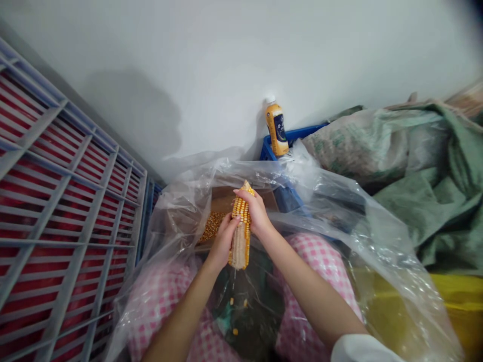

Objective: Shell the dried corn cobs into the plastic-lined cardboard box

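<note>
1. Clamped around the upper part of a corn cob (240, 212) with the right hand (258, 208), from the right side, with the thumb across the front near the tip.
2. Clamped lower on the same cob with the left hand (222, 242), from the left side, with the thumb on the front; cannot tell how the hidden fingers press.
3. Gripped from both sides at staggered heights, probably to stop the cob turning under the thumbs.
4. Held between the knees, tip pointing away from the body, with a bare strip on the near end, and above clear plastic sheeting (328, 183), probably spread over the lap to catch loose kernels (235, 332).
5. Reaching inward with both forearms, angled together from the lower corners, with wrists near each other and a white sleeve (364, 349) behind the right elbow.
6. Just beyond the left hand, a heap of corn kernels (212, 226) beside a brown, box-like surface.
7. Farther off, near the wall (211, 60), a tilted yellow bottle (277, 128) at the corner of a blue crate (304, 131), perhaps put there out of the way.
8. Outermost, a slatted crate (37, 243) to the left and green sacking (413, 198) to the right.
</note>
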Demonstrator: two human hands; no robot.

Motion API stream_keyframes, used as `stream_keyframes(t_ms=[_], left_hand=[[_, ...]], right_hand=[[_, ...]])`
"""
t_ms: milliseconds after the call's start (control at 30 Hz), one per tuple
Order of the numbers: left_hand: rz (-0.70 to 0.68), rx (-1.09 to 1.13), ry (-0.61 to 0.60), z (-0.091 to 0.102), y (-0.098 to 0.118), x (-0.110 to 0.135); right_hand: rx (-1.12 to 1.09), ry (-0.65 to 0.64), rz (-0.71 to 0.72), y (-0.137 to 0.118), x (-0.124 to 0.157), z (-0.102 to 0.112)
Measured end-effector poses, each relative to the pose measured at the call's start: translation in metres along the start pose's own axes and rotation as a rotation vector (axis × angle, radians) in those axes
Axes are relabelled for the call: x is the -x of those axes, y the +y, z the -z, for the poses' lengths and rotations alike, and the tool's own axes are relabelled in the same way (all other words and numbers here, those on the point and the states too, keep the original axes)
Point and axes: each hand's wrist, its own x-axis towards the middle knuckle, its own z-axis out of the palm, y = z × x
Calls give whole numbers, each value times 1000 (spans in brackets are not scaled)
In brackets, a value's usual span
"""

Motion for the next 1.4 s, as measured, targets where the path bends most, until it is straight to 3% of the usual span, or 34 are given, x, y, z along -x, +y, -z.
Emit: stream_keyframes(t_ms=[700,900,1400], left_hand=[[70,35,-12,6,-3,-4],[106,77,29,5,-1,-2],[111,119,94,0,-2,-1]], right_hand=[[74,-17,59,5,1,2],[160,-23,111,12,3,2],[170,-9,79,15,1,0]])
